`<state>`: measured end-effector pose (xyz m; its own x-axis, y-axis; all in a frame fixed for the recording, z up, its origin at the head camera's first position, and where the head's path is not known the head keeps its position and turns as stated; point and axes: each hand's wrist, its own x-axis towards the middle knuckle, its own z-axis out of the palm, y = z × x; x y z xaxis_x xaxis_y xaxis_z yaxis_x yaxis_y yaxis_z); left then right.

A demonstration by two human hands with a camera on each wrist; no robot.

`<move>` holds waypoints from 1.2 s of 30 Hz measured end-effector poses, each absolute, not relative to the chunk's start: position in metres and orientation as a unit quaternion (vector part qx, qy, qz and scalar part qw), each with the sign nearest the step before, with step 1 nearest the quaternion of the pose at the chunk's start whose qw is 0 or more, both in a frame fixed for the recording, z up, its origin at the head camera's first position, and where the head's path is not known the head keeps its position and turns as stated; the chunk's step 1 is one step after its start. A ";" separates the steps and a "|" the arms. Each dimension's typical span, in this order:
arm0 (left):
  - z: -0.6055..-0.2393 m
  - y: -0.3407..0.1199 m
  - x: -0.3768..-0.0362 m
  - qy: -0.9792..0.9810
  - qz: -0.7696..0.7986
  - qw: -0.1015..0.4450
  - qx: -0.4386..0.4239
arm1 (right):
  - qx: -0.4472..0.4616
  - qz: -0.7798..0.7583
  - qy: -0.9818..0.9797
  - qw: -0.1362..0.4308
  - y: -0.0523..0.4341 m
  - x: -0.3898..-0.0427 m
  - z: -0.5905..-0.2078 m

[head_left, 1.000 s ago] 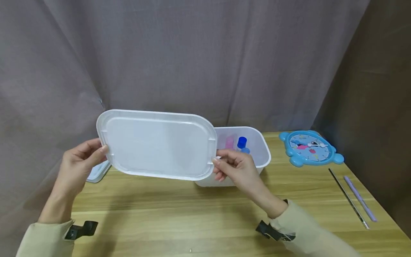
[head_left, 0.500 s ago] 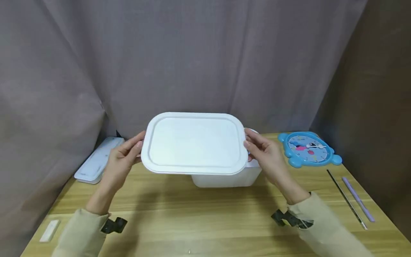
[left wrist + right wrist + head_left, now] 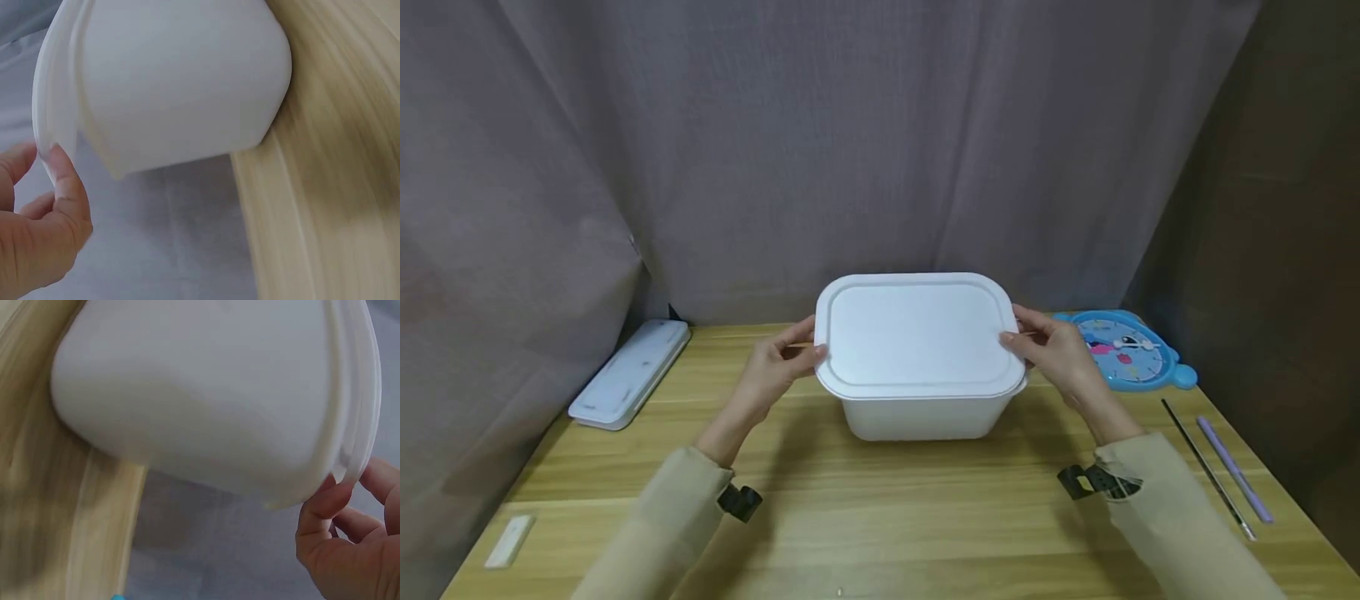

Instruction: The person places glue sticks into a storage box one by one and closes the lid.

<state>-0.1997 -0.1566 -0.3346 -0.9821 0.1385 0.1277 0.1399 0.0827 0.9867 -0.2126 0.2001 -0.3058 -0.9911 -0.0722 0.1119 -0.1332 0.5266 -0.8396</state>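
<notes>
Grey curtain (image 3: 850,125) hangs behind a wooden table (image 3: 880,517) and closes it off at the back and on the left. Near the middle of the table's far edge stands a white box (image 3: 917,417), with a white lid (image 3: 917,333) lying flat on its rim. The left hand (image 3: 778,367) grasps the lid's left edge; the left wrist view shows its thumb (image 3: 65,181) pressed against the rim and the other fingers curled under it. The right hand (image 3: 1056,350) grasps the lid's right edge; the right wrist view shows its thumb (image 3: 325,506) at the rim and its fingers (image 3: 381,478) curled behind it. Both wrist views show the box's wall (image 3: 181,81) standing on the table, with the lid's rim overhanging it. Whether the lid is fully snapped down cannot be told. Both sleeves (image 3: 662,525) are beige, each with a black clip at the cuff.

At the far left corner lies a flat white case (image 3: 628,375), against the curtain. At the front left edge lies a small white block (image 3: 508,540). At the far right corner, partly behind the right hand, lies a blue toy clock (image 3: 1131,350). Along the right edge lie a thin dark rod (image 3: 1206,467) and a lilac pen (image 3: 1232,467), side by side.
</notes>
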 end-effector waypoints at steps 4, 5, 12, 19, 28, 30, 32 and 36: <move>-0.339 -0.146 -0.204 -0.757 -0.647 -0.008 -0.094 | 0.065 0.459 -0.885 0.039 0.207 -0.216 -0.312; -0.340 -0.145 -0.204 -0.763 -0.640 -0.008 -0.094 | 0.066 0.457 -0.886 0.040 0.208 -0.216 -0.313; -0.343 -0.140 -0.209 -0.780 -0.620 -0.019 -0.083 | 0.058 0.462 -0.884 0.037 0.212 -0.219 -0.319; -0.347 -0.141 -0.209 -0.771 -0.631 -0.043 -0.072 | 0.058 0.480 -0.875 0.022 0.210 -0.219 -0.326; -0.349 -0.141 -0.205 -0.761 -0.644 -0.056 -0.065 | 0.055 0.504 -0.862 0.005 0.213 -0.211 -0.333; -0.350 -0.142 -0.205 -0.761 -0.643 -0.055 -0.067 | 0.050 0.505 -0.861 0.006 0.211 -0.210 -0.335; -0.352 -0.145 -0.205 -0.764 -0.640 -0.053 -0.067 | 0.045 0.506 -0.861 0.006 0.207 -0.210 -0.337; -0.354 -0.155 -0.200 -0.771 -0.631 -0.054 -0.065 | 0.045 0.501 -0.864 0.009 0.199 -0.208 -0.341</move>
